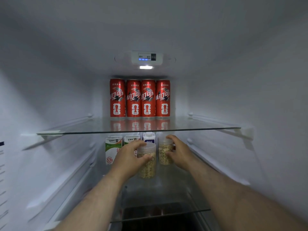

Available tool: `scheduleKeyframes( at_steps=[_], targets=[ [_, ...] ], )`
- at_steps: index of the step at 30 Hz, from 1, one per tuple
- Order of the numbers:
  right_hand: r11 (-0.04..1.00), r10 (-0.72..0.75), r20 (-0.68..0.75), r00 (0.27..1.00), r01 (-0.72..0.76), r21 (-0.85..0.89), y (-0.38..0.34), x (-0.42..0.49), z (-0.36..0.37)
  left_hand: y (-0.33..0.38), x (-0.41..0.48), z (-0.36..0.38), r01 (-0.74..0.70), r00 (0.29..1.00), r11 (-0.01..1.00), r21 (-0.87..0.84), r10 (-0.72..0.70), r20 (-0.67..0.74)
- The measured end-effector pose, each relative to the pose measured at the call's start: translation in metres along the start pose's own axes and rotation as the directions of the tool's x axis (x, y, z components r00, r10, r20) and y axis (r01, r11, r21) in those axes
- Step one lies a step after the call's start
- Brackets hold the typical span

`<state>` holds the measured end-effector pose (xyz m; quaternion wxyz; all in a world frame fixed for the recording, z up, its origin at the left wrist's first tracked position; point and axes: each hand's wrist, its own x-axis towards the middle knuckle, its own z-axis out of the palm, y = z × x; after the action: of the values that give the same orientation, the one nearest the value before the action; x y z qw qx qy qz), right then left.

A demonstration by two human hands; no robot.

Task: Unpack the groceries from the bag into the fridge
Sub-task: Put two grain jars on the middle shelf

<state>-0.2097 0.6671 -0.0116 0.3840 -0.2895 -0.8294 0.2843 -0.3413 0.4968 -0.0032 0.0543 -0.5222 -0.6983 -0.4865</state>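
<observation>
Both my arms reach into the fridge, onto the second glass shelf (166, 212). My left hand (129, 155) grips a clear plastic jar of pale cereal flakes (148, 165) that stands upright near the shelf's middle. My right hand (179, 151) grips a second clear jar of flakes (164, 153), upright just to the right and slightly further back. The two jars stand close beside each other. The grocery bag is out of view.
Several red cola cans (140, 98) line the back of the upper glass shelf (138, 131). Two green-and-white milk cartons (112, 149) and a white carton (149, 138) stand behind the jars. White fridge walls close in on both sides.
</observation>
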Motion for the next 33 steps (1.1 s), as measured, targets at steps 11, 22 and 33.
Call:
scheduleKeyframes(
  at_steps=[11, 22, 33],
  targets=[
    [0.998, -0.026, -0.015, 1.0, 0.025, -0.053, 0.005, 0.011, 0.006, -0.001, 0.0, -0.001, 0.014, 1.0, 1.0, -0.017, -0.014, 0.01],
    [0.996, -0.033, -0.012, 0.999, 0.032, -0.084, 0.009, 0.016, 0.009, -0.004, 0.002, -0.001, 0.005, 1.0, 0.999, -0.042, -0.005, 0.015],
    [0.993, -0.027, -0.007, 1.0, 0.026, -0.114, 0.0, 0.001, 0.005, -0.006, 0.0, 0.001, -0.005, 1.0, 0.999, -0.044, 0.005, 0.009]
  ],
)
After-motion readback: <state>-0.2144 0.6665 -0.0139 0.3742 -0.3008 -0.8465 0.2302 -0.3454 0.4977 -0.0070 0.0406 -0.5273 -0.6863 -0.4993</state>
